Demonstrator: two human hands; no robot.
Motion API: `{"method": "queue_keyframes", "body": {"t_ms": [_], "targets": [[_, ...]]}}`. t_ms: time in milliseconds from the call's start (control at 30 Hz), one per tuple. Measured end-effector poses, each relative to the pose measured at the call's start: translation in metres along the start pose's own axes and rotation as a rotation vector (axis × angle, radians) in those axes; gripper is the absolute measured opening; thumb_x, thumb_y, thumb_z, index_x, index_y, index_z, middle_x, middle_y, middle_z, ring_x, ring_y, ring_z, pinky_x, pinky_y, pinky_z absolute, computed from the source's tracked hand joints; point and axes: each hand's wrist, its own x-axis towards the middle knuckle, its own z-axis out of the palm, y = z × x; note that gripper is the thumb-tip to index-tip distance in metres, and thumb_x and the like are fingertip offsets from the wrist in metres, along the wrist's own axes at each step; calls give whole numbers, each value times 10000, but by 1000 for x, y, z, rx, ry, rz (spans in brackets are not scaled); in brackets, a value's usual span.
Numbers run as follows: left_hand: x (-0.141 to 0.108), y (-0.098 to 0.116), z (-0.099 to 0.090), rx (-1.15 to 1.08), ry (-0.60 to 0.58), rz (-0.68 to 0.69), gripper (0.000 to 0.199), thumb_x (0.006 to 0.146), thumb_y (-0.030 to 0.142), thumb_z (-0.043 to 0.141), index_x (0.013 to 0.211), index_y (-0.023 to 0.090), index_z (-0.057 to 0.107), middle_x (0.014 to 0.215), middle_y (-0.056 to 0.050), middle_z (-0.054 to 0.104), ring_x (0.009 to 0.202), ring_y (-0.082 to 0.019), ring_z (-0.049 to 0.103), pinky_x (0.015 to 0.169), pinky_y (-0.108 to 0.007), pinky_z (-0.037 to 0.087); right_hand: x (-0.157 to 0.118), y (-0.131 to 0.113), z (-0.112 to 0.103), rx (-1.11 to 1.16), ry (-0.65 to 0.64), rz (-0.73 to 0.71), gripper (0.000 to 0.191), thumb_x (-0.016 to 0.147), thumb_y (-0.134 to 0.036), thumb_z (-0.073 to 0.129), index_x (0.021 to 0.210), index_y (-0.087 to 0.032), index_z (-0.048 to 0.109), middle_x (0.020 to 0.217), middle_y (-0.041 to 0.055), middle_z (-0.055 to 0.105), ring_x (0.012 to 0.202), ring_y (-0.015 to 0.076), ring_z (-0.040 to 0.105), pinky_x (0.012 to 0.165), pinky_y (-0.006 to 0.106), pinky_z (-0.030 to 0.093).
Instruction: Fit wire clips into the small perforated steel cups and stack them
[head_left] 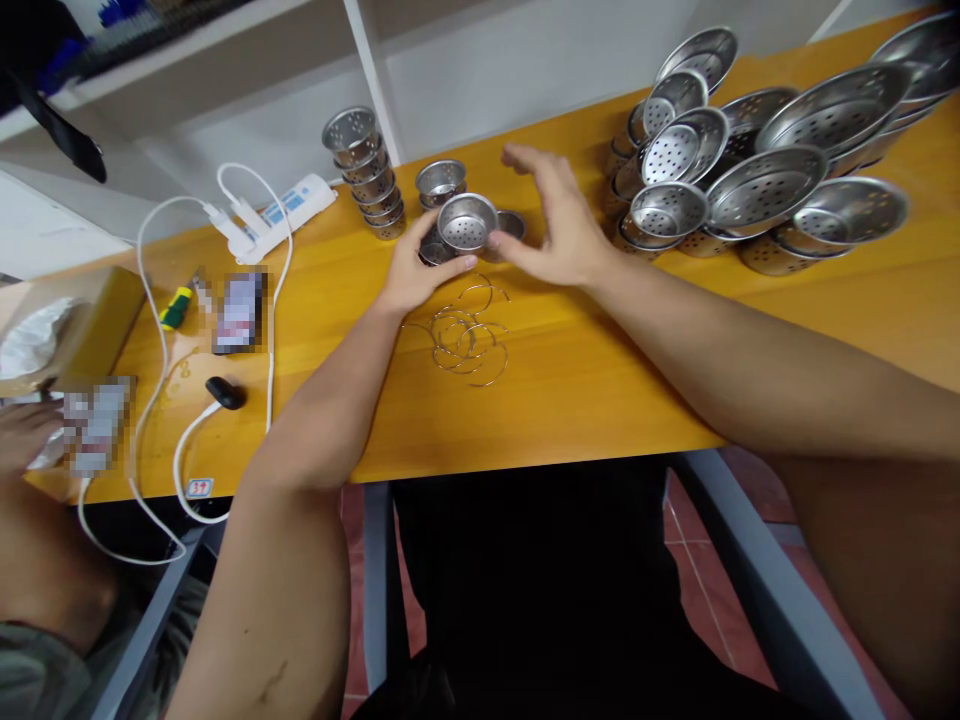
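The left hand [416, 268] curls round a perforated metal cup [467, 230], the right hand [556, 228] spreads wide, thumb at the rim, and here's the danger: a one-sided grip could let it slip, a bump could topple the small cup [441, 182] behind; it sits between both hands, beyond the wire rings [437, 347] on the desk [592, 390]

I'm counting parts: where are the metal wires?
In the head view, the metal wires lie near centre on the table, below and right of the left hand.

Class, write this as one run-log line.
left hand: holding perforated cup | right hand: open, thumb at cup's rim | table: curved wires, stacked cups
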Motion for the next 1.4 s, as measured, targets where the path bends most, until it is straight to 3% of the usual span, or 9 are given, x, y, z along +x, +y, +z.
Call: {"method": "queue_keyframes", "body": {"t_ms": [167, 433, 600, 800, 933, 1033, 1167, 1233, 1400], "targets": [[0, 6, 4, 45, -63, 87, 1156, 778, 1086, 858, 1611, 302, 694, 1688, -170, 792, 1640, -408, 745, 1471, -638, 559, -4, -7, 17, -4, -131, 66, 1026, 840, -852, 1015, 1719, -467, 654, 1744, 86, 696, 1666, 560, 563, 1462, 842, 371], [-4, -18, 13, 74, 18, 56, 1306, 736, 909, 1049, 1744, 362, 427, 1775, -192, 634, 1679, -441, 678, 1468, -653, 555, 0, 37, 7, -81, 81, 108, 856, 911, -820, 995, 1643, -481, 709, 1688, 79, 742, 1604, 553, 621, 1415, 874, 435], [-2, -37, 17, 37, 32, 93, 1241, 858, 890, 969, 1777, 382, 307, 1709, -177, 629, 1651, -419, 685, 1456, -643, 547, -3, 50, 14, -120, 4, 174, 878, 938, -839, 965, 1643, -370, 736, 1656, 138, 765, 1576, 544, 667, 1388, 820, 510], [2, -42, 18, -6, 61, 129, 1226, 858, 993, 887, 1767, 404, 312, 1699, -150, 646, 1619, -381, 727, 1441, -583, 560, -6, 28, 20, -116, -116, 178, 1020, 1026, -861, 820, 1815, -251, 605, 1808, 189, 644, 1692, 510, 589, 1465, 697, 460], [4, -51, 16, -15, 144, 121, 1207, 895, 939, 904, 1789, 414, 284, 1749, -153, 627, 1663, -377, 697, 1484, -587, 513, 1, -17, -4, -256, -130, 218, 934, 1098, -810, 708, 1893, -359, 517, 1811, 133, 643, 1763, 506, 482, 1476, 735, 428], [7, -64, 14, -5, 215, 125, 1213, 926, 875, 927, 1823, 425, 247, 1804, -141, 563, 1721, -371, 635, 1528, -571, 469, 12, -52, -26, -319, -132, 206, 512, 1189, -655, 606, 1619, -421, 756, 1559, 104, 813, 1527, 435, 691, 1334, 634, 589], [9, -74, 10, 22, 238, 135, 1085, 930, 820, 957, 1734, 382, 376, 1711, -122, 621, 1654, -363, 670, 1519, -578, 486, 21, -69, -25, -317, -596, 101, 136, 1084, -311, 765, 1140, -248, 871, 1091, 108, 885, 1021, 357, 844, 1000, 497, 673], [8, -74, 9, 28, 228, 134, 1054, 919, 828, 963, 1690, 367, 412, 1656, -114, 660, 1610, -357, 696, 1498, -578, 507, 18, -65, -11, -423, -727, 120, 52, 1030, -223, 821, 1058, -213, 863, 1039, 119, 879, 970, 362, 847, 891, 460, 646], [8, -63, 12, 4, 225, 155, 1069, 864, 907, 960, 1631, 352, 465, 1590, -106, 685, 1516, -353, 746, 1408, -577, 584, 4, -46, 15, -560, -671, 170, 133, 1106, -316, 807, 1089, -208, 884, 1002, 144, 863, 956, 368, 845, 810, 421, 624]]}}
